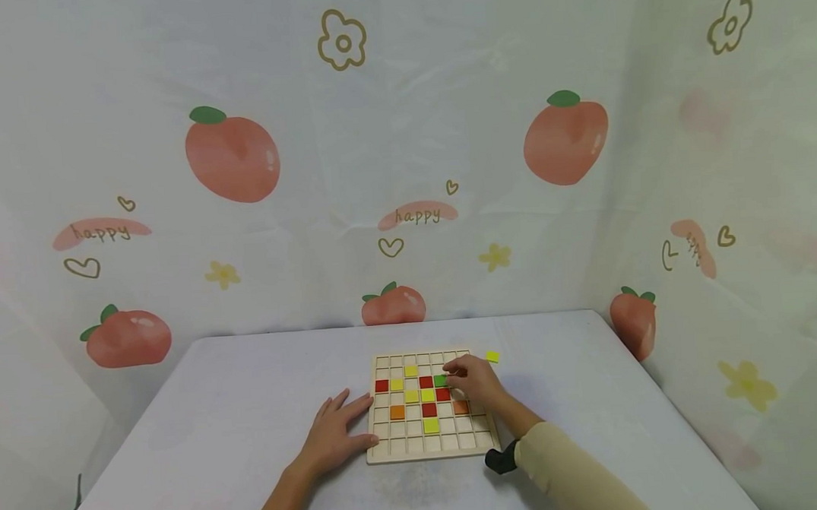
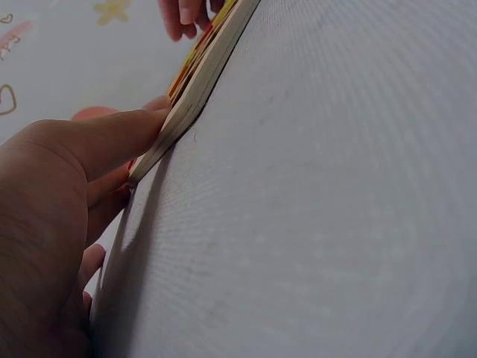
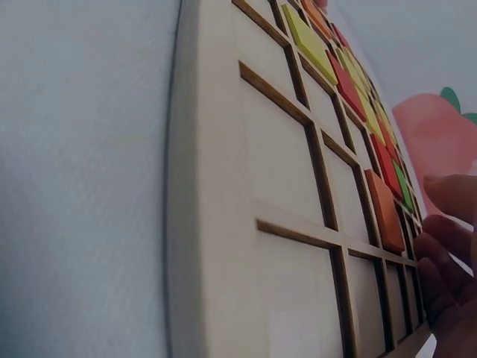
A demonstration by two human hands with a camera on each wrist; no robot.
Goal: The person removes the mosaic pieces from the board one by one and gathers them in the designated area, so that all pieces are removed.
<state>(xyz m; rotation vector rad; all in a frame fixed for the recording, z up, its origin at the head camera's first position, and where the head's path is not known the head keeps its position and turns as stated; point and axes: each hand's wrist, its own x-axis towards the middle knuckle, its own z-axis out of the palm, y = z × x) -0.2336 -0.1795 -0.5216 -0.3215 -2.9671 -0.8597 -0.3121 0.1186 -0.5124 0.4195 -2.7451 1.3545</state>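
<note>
A light wooden grid board (image 1: 417,443) lies on the table, holding several coloured square tiles. My left hand (image 1: 334,433) rests at the board's left side, fingers spread. In the left wrist view its thumb (image 2: 123,138) presses the board's rim (image 2: 195,93). Over the right part of the board, my right hand (image 1: 474,380) has its fingers bent downward, fingertips close by a green tile (image 1: 441,381). The right wrist view shows a gap between its fingers (image 3: 451,195), and nothing shows held there. Red tiles (image 1: 425,382) and an orange tile (image 1: 461,408) sit near that hand.
One loose yellow tile (image 1: 493,356) lies on the white tabletop (image 1: 251,414), past the board's far right corner. More yellow tiles (image 1: 431,425) and another orange tile (image 1: 397,412) sit in the grid. A printed curtain (image 1: 403,133) hangs behind the table.
</note>
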